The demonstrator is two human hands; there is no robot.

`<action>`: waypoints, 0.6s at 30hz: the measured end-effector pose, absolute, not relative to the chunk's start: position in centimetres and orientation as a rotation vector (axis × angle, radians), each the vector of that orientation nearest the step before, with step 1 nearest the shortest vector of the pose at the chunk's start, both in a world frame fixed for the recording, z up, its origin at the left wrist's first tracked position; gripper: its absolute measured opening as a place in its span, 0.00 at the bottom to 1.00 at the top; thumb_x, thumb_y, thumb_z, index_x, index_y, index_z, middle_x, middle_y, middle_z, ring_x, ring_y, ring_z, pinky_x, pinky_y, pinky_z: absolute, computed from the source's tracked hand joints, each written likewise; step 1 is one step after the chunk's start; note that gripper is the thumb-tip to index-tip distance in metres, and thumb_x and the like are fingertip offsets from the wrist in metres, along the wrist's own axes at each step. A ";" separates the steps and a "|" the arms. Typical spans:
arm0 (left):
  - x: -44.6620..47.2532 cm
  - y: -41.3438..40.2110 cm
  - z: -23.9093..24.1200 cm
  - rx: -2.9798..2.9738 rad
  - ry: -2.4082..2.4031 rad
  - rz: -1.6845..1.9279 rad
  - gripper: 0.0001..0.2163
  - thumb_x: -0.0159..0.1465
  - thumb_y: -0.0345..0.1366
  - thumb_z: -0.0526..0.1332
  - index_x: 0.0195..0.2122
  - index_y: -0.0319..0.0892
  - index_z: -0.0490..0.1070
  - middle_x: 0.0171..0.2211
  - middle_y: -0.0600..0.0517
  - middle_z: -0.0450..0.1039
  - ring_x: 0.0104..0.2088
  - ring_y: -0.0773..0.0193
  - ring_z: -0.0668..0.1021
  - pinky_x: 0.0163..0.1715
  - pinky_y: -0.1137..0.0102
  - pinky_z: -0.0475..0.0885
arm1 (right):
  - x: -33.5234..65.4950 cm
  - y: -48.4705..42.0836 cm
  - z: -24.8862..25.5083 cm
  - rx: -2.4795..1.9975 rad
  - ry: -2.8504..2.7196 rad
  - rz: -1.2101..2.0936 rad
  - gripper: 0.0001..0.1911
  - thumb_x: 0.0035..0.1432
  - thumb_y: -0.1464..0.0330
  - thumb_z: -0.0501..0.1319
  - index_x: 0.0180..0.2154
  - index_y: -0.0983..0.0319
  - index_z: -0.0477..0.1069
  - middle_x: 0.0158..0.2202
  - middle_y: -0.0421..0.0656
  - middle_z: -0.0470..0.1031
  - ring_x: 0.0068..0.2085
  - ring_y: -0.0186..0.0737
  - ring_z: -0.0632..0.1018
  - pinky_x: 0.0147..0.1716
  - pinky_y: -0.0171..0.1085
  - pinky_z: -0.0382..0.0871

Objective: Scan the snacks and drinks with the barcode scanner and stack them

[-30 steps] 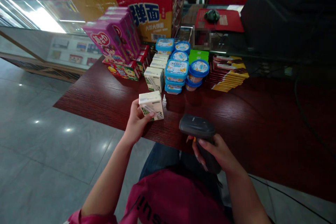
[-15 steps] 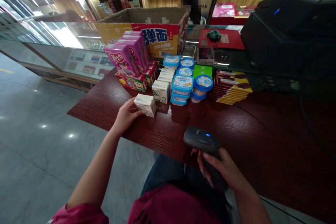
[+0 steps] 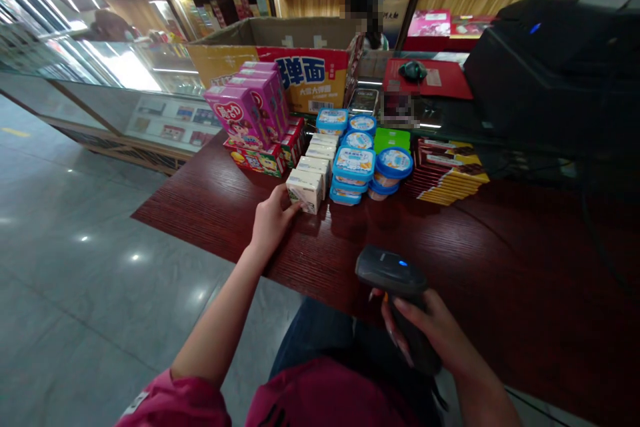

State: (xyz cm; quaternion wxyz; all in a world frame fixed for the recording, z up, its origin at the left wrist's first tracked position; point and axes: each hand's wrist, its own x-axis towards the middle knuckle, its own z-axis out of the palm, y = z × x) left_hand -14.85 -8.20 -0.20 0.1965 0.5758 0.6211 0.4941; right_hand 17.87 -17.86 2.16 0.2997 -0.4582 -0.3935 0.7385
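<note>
My left hand (image 3: 273, 219) grips a small white box (image 3: 306, 191) at its left side, at the near end of a row of similar white boxes (image 3: 320, 152) on the dark wood table (image 3: 200, 207). A black barcode scanner (image 3: 387, 271) with a lit blue light is in my right hand (image 3: 425, 323), over the table's front edge and pointing left. Right of the white boxes stand blue-lidded tubs (image 3: 354, 163), some rectangular and some round. Behind my left hand, purple boxes (image 3: 237, 117) stand on red boxes (image 3: 257, 159).
Brown-and-yellow packets (image 3: 447, 177) lie fanned at the right, beside green packs (image 3: 393, 140). A large open carton (image 3: 305, 80) stands behind the goods. A black machine (image 3: 545, 80) fills the right back. A person (image 3: 367, 7) is beyond the glass counter.
My left hand has moved right and away from me, bringing the white box up against the near end of the row. My right hand still holds the scanner in about the same place.
</note>
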 end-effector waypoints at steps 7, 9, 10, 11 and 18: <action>-18.4 -7.8 0.8 1.496 1.739 1.719 0.16 0.74 0.50 0.60 0.52 0.46 0.77 0.52 0.45 0.82 0.52 0.54 0.83 0.55 0.60 0.77 | 17.9 -17.9 2.1 -1.304 -1.034 1.935 0.32 0.50 0.42 0.77 0.39 0.64 0.81 0.23 0.40 0.76 0.18 0.32 0.72 0.15 0.30 0.67; -20.3 -6.5 2.0 1.376 1.897 2.037 0.19 0.71 0.50 0.65 0.57 0.45 0.72 0.58 0.43 0.77 0.55 0.54 0.81 0.56 0.60 0.76 | 17.8 -17.9 2.2 -1.318 -1.017 1.937 0.32 0.49 0.42 0.78 0.40 0.64 0.81 0.23 0.41 0.77 0.19 0.32 0.73 0.15 0.30 0.68; -21.1 -5.5 2.6 1.382 1.954 2.089 0.26 0.67 0.49 0.70 0.62 0.45 0.67 0.61 0.41 0.73 0.58 0.53 0.79 0.58 0.59 0.75 | 17.7 -17.9 2.3 -1.317 -1.011 1.936 0.32 0.50 0.43 0.78 0.40 0.64 0.82 0.24 0.42 0.77 0.19 0.32 0.73 0.15 0.30 0.68; -21.9 -4.4 3.3 1.405 2.014 2.083 0.32 0.65 0.49 0.73 0.65 0.46 0.64 0.64 0.39 0.69 0.62 0.51 0.76 0.62 0.58 0.73 | 17.7 -17.9 2.3 -1.318 -1.005 1.929 0.32 0.50 0.43 0.78 0.41 0.64 0.82 0.25 0.42 0.78 0.19 0.32 0.73 0.15 0.30 0.68; -23.0 1.9 5.3 1.486 2.195 1.894 0.51 0.52 0.41 0.82 0.72 0.43 0.55 0.69 0.35 0.59 0.72 0.41 0.63 0.75 0.48 0.56 | 17.5 -17.9 2.3 -1.304 -0.984 1.898 0.31 0.50 0.44 0.78 0.40 0.64 0.81 0.23 0.41 0.77 0.18 0.32 0.71 0.14 0.29 0.66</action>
